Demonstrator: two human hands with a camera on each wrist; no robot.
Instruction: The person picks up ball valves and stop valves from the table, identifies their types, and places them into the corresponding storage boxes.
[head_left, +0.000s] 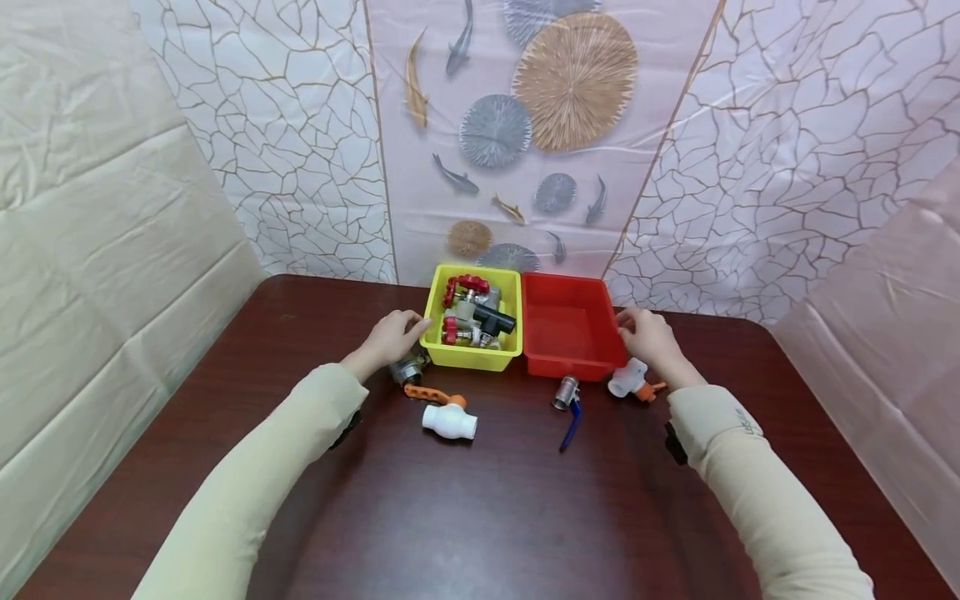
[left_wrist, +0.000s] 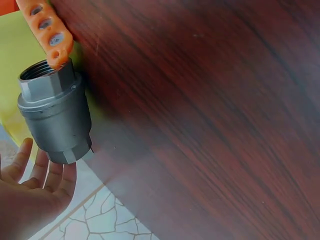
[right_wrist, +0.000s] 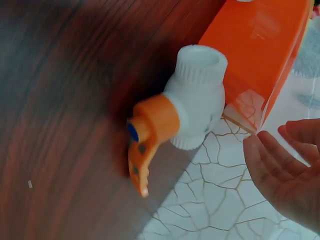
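Observation:
My left hand (head_left: 392,336) is at the left side of the yellow bin (head_left: 471,359), its fingertips by the rim. Below that hand lies a grey metal threaded fitting (left_wrist: 57,117), shaped like an inline check valve. The bin holds several valves with red handwheels (head_left: 472,283) and a black tee-shaped fitting (head_left: 495,319). At the right side of the red bin (head_left: 573,332), my right hand (head_left: 649,337) has relaxed fingers close to the bin's corner; contact is unclear. Under the right hand lies a white plastic ball valve (right_wrist: 197,95) with an orange handle (right_wrist: 155,120).
In front of the bins lie another white ball valve (head_left: 450,422) with an orange lever (head_left: 427,392) and a metal ball valve (head_left: 566,392) with a blue lever (head_left: 572,427). All rest on the dark wooden table (head_left: 480,517). Patterned cloth (head_left: 300,125) stands behind it.

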